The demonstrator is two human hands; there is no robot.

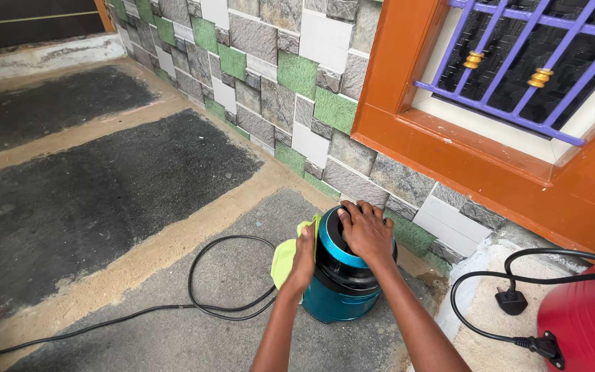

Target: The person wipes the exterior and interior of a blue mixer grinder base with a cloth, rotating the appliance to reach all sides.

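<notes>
The teal canister appliance [342, 275] stands upright on the grey floor [194, 331], just beside the foot of the tiled wall [277, 89] and below the orange window frame [463, 138]. It looks like a small drum-shaped machine with a black band and a blue ring near the top, though from straight above its exact kind is hard to tell.

The right hand [366, 231] lies flat over the top of the canister, palm down and fingers spread; its grip is not closed around anything but presses on the lid, most likely to keep the drum from turning or sliding on the floor. The left hand [304, 255] is against the canister's left side with a yellow-green cloth [286, 258] bunched under it; its grip is closed on the cloth, holding it to the teal wall, which suits wiping the curved side while the other hand steadies the body.

A black cable [225, 275] runs from the base of the canister, loops once on the floor to its left and trails off toward the lower left corner, lying slack and clear of both hands. To the right, well apart from the canister, a red appliance [580, 324] sits at the frame's edge, with its own black cord [476, 303] curled on a pale raised step and a plug [513, 301] lying loose.
</notes>
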